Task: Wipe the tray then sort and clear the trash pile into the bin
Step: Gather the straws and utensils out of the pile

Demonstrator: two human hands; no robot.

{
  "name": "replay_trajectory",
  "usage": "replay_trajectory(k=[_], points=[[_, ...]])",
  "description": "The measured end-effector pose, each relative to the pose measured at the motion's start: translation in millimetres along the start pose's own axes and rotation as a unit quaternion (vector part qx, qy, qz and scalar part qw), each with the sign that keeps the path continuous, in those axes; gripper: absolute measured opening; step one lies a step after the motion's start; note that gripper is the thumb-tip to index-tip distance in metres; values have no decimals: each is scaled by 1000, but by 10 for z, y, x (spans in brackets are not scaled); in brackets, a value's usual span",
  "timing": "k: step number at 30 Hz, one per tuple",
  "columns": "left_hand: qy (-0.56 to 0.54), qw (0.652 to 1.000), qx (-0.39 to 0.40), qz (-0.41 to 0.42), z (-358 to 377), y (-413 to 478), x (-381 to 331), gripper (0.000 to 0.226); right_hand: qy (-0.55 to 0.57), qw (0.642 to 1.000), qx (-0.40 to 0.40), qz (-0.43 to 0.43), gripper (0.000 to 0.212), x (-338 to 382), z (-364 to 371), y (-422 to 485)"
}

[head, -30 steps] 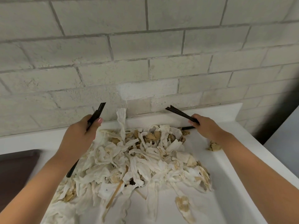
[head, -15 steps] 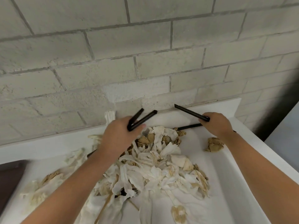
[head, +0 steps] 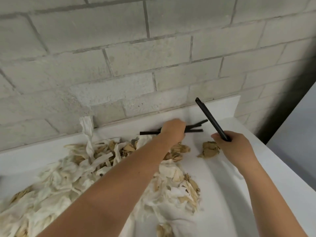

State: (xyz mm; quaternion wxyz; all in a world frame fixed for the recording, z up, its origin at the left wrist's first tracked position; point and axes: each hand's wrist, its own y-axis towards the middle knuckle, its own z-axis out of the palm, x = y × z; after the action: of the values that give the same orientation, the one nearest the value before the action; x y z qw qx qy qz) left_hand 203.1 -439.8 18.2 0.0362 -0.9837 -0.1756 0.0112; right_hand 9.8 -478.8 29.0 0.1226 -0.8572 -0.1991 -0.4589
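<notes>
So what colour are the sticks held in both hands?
Black sticks, clearest in the head view, one in the right hand, several in the left hand.

Heap of crumpled white and brown-stained paper tissue strips point(head: 106, 175) sprawls over white tray point(head: 222, 194), centre to 8 o'clock; stray brown wad point(head: 209, 149) at 2 o'clock.

Both forearms outstretched — left hand point(head: 173, 130) and right hand point(head: 234, 144) fisted, fingers curled.
</notes>
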Motion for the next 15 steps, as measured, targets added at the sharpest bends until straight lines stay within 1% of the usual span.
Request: replay_trajectory(k=[2, 5, 8, 10, 12, 15], points=[[-88, 994, -62, -18, -209, -150, 121, 27, 26, 1000, 15, -1, 14, 76, -10, -158], [-209, 960, -178, -48, -625, -535, 399, 25, 49, 997, 50, -14, 18, 265, 49, -451], [-282, 906, -304, -88, -1059, -1064, 741, 17, 47, 992, 104, -53, 27, 501, 226, -802], [-331, 859, -372, -122, -1283, -1467, 960, 10, 49, 984, 150, -77, 25, 638, 404, -1053], [-362, 826, -402, -159, -1383, -1880, 1144, 6, 40, 975, 199, -90, 24, 721, 626, -1291], [-371, 812, -391, -224, -1315, -2503, 1325, 18, -3, 946, 303, -114, 27, 804, 1011, -1644]])
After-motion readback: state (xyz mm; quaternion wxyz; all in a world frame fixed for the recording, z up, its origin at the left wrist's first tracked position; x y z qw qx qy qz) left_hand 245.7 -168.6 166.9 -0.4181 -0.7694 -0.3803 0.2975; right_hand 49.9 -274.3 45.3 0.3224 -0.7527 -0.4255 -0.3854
